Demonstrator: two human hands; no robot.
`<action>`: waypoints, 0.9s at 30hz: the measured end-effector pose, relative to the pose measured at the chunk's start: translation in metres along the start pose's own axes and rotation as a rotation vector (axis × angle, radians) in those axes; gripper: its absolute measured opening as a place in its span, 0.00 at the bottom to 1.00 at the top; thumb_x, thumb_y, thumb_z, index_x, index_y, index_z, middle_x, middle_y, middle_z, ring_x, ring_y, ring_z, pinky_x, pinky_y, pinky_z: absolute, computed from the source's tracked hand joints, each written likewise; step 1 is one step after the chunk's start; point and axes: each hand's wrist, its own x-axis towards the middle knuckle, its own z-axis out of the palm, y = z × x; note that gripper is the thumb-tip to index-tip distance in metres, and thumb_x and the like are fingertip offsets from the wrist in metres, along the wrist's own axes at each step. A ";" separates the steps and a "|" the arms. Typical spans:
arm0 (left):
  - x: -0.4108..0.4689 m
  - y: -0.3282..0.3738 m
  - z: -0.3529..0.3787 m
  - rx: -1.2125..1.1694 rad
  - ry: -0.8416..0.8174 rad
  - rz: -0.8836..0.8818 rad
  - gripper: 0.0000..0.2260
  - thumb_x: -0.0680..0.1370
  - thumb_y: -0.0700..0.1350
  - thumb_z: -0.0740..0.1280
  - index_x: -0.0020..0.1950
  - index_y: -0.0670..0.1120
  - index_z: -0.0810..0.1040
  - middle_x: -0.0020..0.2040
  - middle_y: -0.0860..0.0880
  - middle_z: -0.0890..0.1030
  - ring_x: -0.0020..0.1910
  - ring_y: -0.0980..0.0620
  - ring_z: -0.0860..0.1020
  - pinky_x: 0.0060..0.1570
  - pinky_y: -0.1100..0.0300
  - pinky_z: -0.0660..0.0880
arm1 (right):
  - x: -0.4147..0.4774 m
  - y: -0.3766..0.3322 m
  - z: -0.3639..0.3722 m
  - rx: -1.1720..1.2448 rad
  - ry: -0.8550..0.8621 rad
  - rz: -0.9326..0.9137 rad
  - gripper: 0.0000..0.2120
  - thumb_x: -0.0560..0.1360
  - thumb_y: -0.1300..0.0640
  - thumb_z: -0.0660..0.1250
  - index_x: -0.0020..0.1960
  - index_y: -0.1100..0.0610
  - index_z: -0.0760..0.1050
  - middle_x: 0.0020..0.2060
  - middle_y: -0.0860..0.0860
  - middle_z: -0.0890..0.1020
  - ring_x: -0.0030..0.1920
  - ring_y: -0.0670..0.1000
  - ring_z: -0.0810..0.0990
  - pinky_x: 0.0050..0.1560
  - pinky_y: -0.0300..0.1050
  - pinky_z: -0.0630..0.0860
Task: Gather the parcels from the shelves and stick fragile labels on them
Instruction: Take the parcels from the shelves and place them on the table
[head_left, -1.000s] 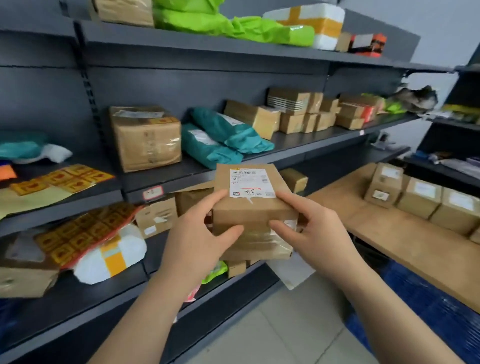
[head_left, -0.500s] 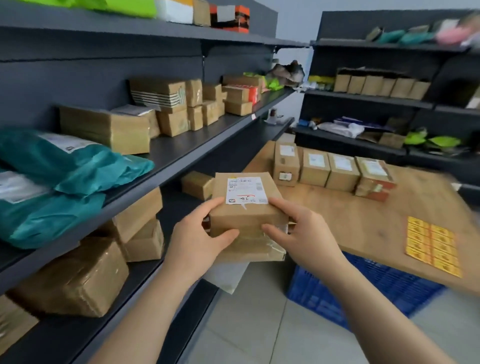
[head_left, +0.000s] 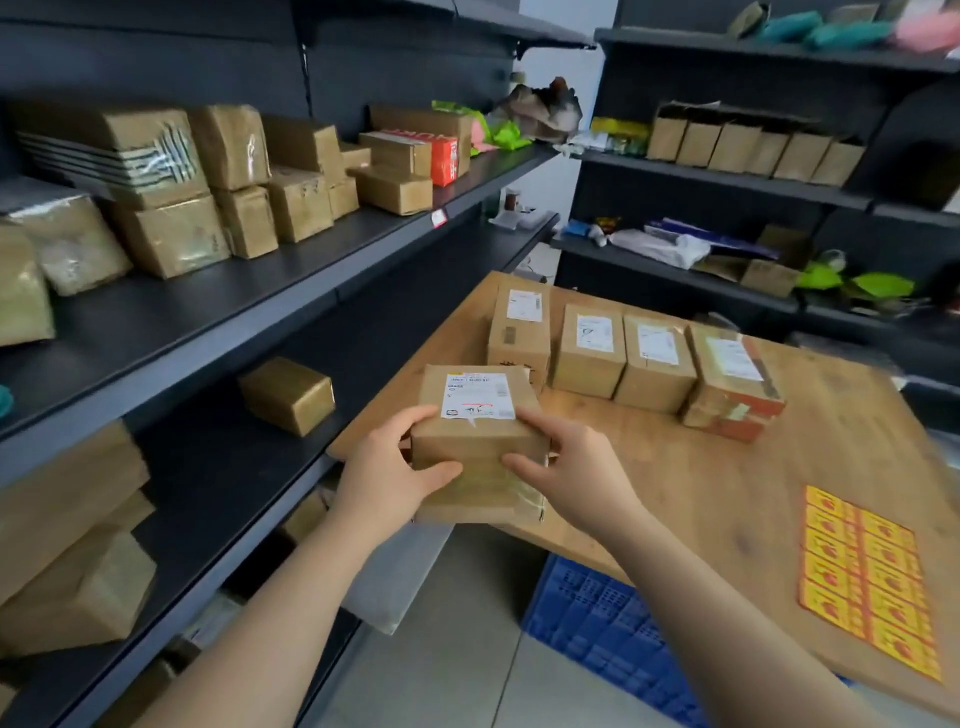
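Gripping parcel (head_left: 478, 441), left hand (head_left: 387, 478), right hand (head_left: 576, 470): label (head_left: 478, 396) up (long axis unclear).

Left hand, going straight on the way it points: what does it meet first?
The left hand grips the held parcel; beyond that, probably the leftmost box of the row on the table; depth unclear.

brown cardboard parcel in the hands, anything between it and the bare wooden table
Nothing visible. The brown cardboard parcel, held by left hand and right hand, is at the wooden table's near corner, bare wood beside it. The four cardboard boxes stand farther back, the yellow label sheet off right.
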 end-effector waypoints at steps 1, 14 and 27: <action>0.013 -0.004 0.005 0.003 -0.011 -0.012 0.28 0.67 0.49 0.77 0.64 0.61 0.71 0.51 0.65 0.75 0.51 0.61 0.76 0.41 0.71 0.70 | 0.013 0.009 0.003 0.006 -0.013 0.009 0.25 0.70 0.48 0.72 0.67 0.43 0.72 0.54 0.40 0.80 0.47 0.41 0.76 0.48 0.38 0.74; 0.151 -0.077 0.023 0.098 -0.133 -0.131 0.27 0.66 0.46 0.77 0.61 0.59 0.73 0.52 0.62 0.76 0.50 0.60 0.76 0.44 0.65 0.72 | 0.134 0.074 0.081 0.003 -0.116 0.157 0.26 0.70 0.46 0.71 0.66 0.43 0.70 0.55 0.44 0.79 0.50 0.45 0.77 0.51 0.45 0.77; 0.212 -0.140 0.021 0.232 -0.263 -0.132 0.32 0.66 0.43 0.77 0.66 0.59 0.70 0.50 0.66 0.75 0.44 0.66 0.74 0.38 0.80 0.66 | 0.174 0.096 0.146 -0.123 -0.199 0.208 0.34 0.67 0.42 0.72 0.70 0.44 0.65 0.68 0.50 0.65 0.54 0.50 0.78 0.55 0.44 0.76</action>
